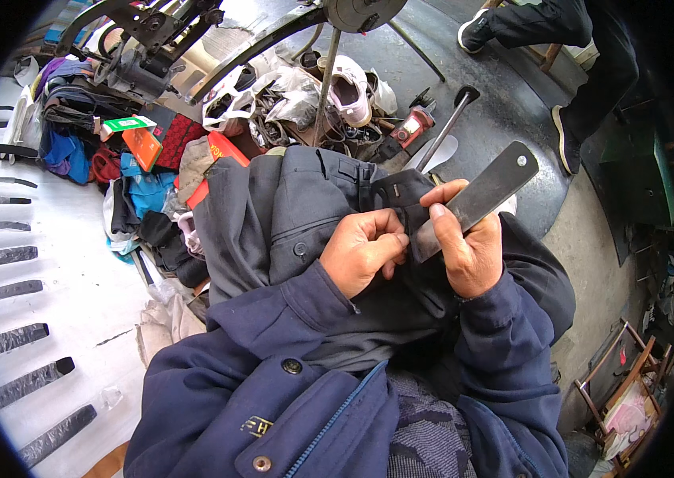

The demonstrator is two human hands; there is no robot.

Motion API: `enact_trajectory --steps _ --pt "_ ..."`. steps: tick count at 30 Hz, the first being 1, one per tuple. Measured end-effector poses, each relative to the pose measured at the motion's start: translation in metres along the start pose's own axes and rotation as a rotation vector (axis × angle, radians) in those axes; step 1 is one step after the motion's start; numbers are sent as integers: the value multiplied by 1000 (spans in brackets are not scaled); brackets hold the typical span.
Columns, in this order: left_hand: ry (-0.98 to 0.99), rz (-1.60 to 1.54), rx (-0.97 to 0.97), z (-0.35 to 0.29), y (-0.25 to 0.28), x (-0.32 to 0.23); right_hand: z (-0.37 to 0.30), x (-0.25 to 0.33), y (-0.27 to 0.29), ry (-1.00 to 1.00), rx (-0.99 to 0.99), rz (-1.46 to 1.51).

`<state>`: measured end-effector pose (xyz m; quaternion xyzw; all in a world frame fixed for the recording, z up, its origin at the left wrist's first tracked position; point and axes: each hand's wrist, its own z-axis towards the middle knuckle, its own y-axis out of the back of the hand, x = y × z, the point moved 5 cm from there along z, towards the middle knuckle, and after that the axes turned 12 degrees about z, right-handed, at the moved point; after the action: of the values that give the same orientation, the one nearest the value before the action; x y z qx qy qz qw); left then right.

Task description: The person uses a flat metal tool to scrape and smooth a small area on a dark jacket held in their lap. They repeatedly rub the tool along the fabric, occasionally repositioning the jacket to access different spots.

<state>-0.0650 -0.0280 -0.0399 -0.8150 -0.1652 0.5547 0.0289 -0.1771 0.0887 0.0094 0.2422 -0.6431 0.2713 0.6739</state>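
Lettering shows on a jacket and on a few coloured things in the clothes pile.
Yellow letters stand on the dark blue jacket point(193, 422), on its left chest near the pocket flap; folds hide part of them. Yellow lettering also marks a red-orange piece point(228, 149) at the right edge of the clothes pile point(66, 119). Toward the pile's far edge, a green-and-white box point(127, 125) and an orange box point(143, 149) carry print too small to make out.
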Motion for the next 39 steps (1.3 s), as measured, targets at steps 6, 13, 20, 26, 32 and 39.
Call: enact_trajectory --steps 6,13,20,26,32,39 --pt "12 16 17 0 -1 -2 -5 -3 5 -101 -117 184" --pt "12 23 23 1 0 -1 0 12 13 72 -159 152" --pt "18 50 24 1 -2 0 0 8 5 72 -168 91" --pt "12 60 26 1 -3 -1 -1 -1 2 135 -129 98" --pt "12 65 22 0 -3 -2 -1 -2 4 138 -129 42" --pt "13 73 21 0 -3 -2 -2 -1 3 137 -148 39"
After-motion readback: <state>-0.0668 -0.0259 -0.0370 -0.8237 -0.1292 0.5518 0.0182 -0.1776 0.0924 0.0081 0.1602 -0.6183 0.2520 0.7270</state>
